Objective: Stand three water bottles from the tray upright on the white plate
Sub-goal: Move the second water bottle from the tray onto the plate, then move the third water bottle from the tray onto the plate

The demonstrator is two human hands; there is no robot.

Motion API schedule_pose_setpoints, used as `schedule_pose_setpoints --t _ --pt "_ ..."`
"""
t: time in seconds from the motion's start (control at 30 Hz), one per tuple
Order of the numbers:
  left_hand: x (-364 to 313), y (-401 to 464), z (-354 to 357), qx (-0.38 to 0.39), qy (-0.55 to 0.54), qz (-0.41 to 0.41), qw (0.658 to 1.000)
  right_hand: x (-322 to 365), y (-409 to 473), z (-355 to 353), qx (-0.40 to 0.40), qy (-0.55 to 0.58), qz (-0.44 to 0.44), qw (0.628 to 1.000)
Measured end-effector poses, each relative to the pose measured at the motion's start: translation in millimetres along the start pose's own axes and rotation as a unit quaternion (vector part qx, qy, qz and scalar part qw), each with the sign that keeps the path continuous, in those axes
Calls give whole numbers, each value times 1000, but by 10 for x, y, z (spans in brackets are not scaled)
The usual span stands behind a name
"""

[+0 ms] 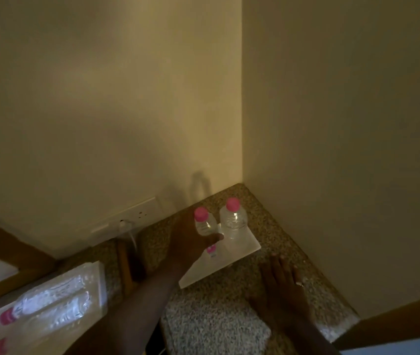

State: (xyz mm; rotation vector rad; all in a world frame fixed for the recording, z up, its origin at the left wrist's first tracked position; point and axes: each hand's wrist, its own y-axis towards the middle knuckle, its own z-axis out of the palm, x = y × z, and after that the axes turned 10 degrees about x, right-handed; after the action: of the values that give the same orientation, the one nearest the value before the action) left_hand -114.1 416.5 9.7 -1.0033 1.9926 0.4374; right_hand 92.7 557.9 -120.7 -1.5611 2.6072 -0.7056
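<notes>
A dim view down into a room corner, where two pale walls meet above a speckled stone counter (216, 316) in the lower half of the frame.

A white plate (244, 248), square in shape, lies near the lower centre, close to the corner. Two clear water bottles with pink caps stand upright on it. The right bottle (233, 225) stands free. The left bottle (203, 224) is held by the left hand (191, 242), whose grip is wrapped around its lower body; the hand hides the bottle's base, so whether it touches the plate cannot be told.

The right hand (281, 280) lies flat on the counter at lower right, just beside the plate, fingers spread and holding nothing. A ring shows on one finger.

At lower left, a white tray (96, 271) is partly cut off by the frame edge. Bottles (50, 303) lie on their sides in it, pink caps toward the bottom left; glare and blur make their number hard to tell.

A wall socket plate (137, 213) with a cable sits left of centre, faint in the low light.
</notes>
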Motion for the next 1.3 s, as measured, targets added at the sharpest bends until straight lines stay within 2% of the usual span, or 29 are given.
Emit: schedule_pose_setpoints --t 0.33,0.5,0.6,0.67,0.83,1.03,1.23,1.3 --pt "33 -3 86 8 -16 10 1000 -2 1 18 -13 0 0 1000" --pt "148 -248 -106 48 -8 5 999 14 -10 21 -8 5 -4 1000" --pt "304 -479 -344 63 79 -37 994 7 -12 13 -2 0 0 1000" --pt "485 -690 -553 60 142 -29 988 104 -58 25 -1 -6 -8 1000" --pt "1051 -1392 -1199 36 256 -64 964 767 -294 208 7 -9 -53 999" --pt "1493 -2122 -1753 -22 311 -106 944 1383 -423 358 31 -44 -115 992" --pt "1792 -2455 -1924 0 389 -125 913 1623 -459 426 2 -24 -139 990" --pt "1834 -2498 -1947 3 383 -136 914 1636 -480 435 -8 -21 -135 991"
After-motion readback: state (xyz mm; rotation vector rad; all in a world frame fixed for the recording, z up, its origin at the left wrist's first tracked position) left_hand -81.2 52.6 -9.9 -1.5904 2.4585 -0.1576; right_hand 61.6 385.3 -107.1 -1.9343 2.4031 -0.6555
